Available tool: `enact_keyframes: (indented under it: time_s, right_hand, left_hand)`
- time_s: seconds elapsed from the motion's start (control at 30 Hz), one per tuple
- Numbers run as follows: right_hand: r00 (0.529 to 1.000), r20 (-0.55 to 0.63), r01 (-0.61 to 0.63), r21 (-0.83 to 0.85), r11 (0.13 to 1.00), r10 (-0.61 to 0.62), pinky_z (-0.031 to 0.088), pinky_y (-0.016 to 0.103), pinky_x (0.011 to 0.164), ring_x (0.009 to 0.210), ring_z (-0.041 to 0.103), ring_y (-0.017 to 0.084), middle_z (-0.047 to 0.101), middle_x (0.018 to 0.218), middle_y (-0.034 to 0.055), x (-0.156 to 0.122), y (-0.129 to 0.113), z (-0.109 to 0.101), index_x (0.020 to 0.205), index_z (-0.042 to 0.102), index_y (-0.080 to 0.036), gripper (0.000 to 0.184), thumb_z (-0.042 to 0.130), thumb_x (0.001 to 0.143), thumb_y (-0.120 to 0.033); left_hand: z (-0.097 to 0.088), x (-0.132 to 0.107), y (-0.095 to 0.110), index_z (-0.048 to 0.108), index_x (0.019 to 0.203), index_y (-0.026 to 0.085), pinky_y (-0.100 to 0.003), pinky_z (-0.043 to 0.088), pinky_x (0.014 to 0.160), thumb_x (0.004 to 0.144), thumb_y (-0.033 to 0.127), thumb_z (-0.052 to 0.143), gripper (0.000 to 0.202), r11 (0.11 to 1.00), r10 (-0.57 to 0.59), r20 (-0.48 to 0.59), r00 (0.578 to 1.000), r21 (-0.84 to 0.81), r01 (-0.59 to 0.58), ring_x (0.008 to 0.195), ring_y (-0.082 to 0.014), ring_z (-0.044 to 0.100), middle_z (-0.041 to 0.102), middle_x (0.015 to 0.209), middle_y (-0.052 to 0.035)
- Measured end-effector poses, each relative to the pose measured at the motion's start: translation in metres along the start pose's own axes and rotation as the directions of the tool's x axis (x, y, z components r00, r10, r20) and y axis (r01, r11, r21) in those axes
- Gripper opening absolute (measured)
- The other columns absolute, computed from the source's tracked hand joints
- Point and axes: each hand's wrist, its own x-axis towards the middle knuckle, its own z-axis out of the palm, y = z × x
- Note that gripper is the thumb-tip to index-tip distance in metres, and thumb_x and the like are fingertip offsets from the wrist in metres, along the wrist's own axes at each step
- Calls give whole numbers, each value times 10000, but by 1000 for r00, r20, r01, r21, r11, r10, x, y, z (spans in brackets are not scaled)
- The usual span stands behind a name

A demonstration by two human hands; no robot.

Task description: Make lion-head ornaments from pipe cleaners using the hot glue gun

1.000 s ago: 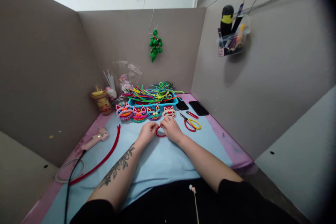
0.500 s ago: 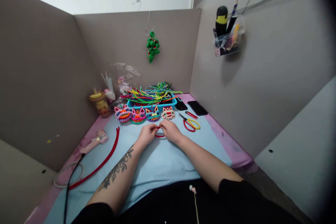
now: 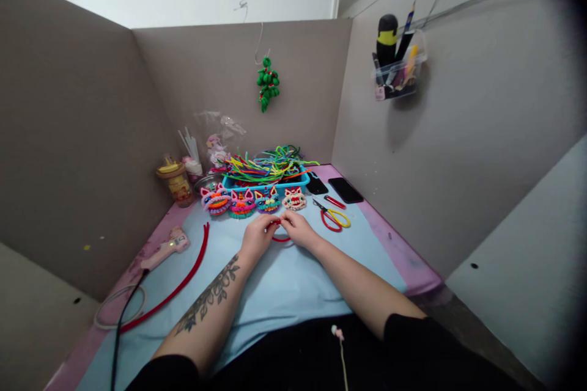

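A red pipe cleaner (image 3: pixel 281 239) is bent into a loop between my two hands, low over the light blue cloth (image 3: pixel 293 281). My left hand (image 3: pixel 258 235) pinches one part of it, and my right hand (image 3: pixel 297 228) pinches close by, the fingertips almost touching. The pinched ends are mostly hidden by my fingers. Just beyond stand several colourful animal-face figures of fuzzy stems, among them a cream one (image 3: pixel 294 198) and a teal one (image 3: pixel 267 200). More red pipe cleaners (image 3: pixel 186 281) lie curved on the cloth at my left.
A blue basket (image 3: pixel 266 188) heaped with coloured pipe cleaners (image 3: pixel 270 165) stands at the back. Red-and-yellow-handled scissors (image 3: pixel 334 219) and a black phone (image 3: pixel 345 190) lie right. A pink glue gun (image 3: pixel 167 248) with its black cord (image 3: pixel 120 324) lies left. Partition walls enclose the table.
Both hands stay nearly in place, with slight finger movement at the pinched part of the red pipe cleaner. The view has shifted a little.
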Motion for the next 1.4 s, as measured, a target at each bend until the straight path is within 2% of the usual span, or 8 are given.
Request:
enact_keyframes:
  time_s: [0.37, 0.77, 0.9, 1.03, 1.13, 1.2, 1.3, 1.4]
  right_hand:
    - [998, 60, -39, 111, 993, 32, 382, 231, 618, 640, 485, 117, 522, 653, -22, -1, -10, -3, 686, 529, -166, 116, 465, 781, -186]
    - [982, 25, 189, -129, 973, -188, 406, 276, 707, 742, 518, 153, 582, 722, 22, -3, -10, -7, 709, 578, -174, 141, 496, 763, -74]
    - [971, 21, 239, -185, 953, -240, 409, 288, 716, 732, 517, 158, 585, 721, 28, -2, -10, -7, 722, 581, -174, 138, 494, 791, -91]
    - [960, 25, 277, -226, 934, -279, 407, 304, 747, 755, 522, 166, 598, 736, 34, -3, -14, -7, 736, 587, -182, 139, 494, 820, -122]
    - [955, 26, 292, -256, 922, -296, 402, 311, 762, 781, 521, 172, 603, 752, 41, -5, -17, -6, 749, 583, -183, 137, 487, 838, -145]
    - [952, 21, 299, -265, 917, -304, 400, 311, 760, 782, 516, 173, 601, 756, 42, -6, -18, -6, 749, 577, -184, 130, 488, 836, -147]
    - [957, -3, 278, -255, 926, -289, 397, 306, 752, 772, 510, 172, 593, 753, 39, -6, -18, -5, 741, 568, -184, 122, 490, 827, -145]
    - [972, -51, 214, -225, 951, -230, 398, 292, 719, 748, 507, 166, 580, 733, 33, -5, -15, -5, 737, 562, -182, 122, 485, 827, -153]
  left_hand:
    - [-7, 0, 10, 665, 856, 205, -278, 451, 770, 845, 303, 512, 182, 988, 116, -8, 993, 103, -115, 824, -160, 578, 648, 879, -65]
    - [2, 3, 3, 577, 618, 151, -235, 399, 577, 700, 428, 627, 292, 935, -291, 41, 956, -201, 293, 604, -124, 509, 573, 617, -6]
    - [2, 5, 4, 561, 583, 137, -216, 338, 487, 648, 450, 655, 333, 763, -455, 170, 874, -432, 481, 492, -89, 439, 506, 508, 28]
    - [1, 6, 6, 562, 580, 135, -197, 279, 418, 586, 406, 701, 304, 485, -576, 334, 746, -596, 640, 426, -67, 390, 455, 453, 49]
    - [-1, 6, 5, 568, 613, 136, -199, 320, 422, 570, 348, 691, 249, 293, -592, 450, 668, -653, 699, 440, -72, 423, 490, 492, 32]
    - [-1, 7, 5, 587, 655, 130, -208, 352, 443, 589, 337, 659, 229, 250, -576, 501, 646, -644, 723, 463, -80, 453, 533, 539, 7]
    - [-2, 8, 6, 596, 670, 128, -226, 376, 468, 649, 364, 607, 238, 378, -588, 432, 684, -600, 705, 489, -98, 481, 554, 566, -9]
    - [-6, 8, 11, 606, 710, 147, -248, 428, 564, 722, 364, 566, 221, 750, -512, 42, 858, -465, 471, 615, -131, 536, 590, 665, -22]
